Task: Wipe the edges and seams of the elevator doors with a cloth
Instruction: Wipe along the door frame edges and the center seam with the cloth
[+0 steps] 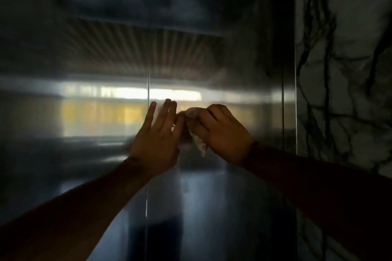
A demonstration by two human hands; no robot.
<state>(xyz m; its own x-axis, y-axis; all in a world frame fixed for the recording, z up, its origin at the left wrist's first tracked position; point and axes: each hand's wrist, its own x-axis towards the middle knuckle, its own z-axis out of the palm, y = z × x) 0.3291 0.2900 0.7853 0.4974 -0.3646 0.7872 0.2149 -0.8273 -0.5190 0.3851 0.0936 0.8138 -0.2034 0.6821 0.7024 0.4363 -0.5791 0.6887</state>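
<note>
A: From the head view, what is held?

B: A cloth (196, 128) is gripped in the right hand (222, 131), bunched, just right of the seam (149, 82). The left hand (158, 133) is kept flat, fingers straight, on or close to the doors (84, 112) at the seam.

A: How should the step be done well?

B: The cloth should probably be folded to an edge, pressed into the seam and drawn along it steadily.
</note>
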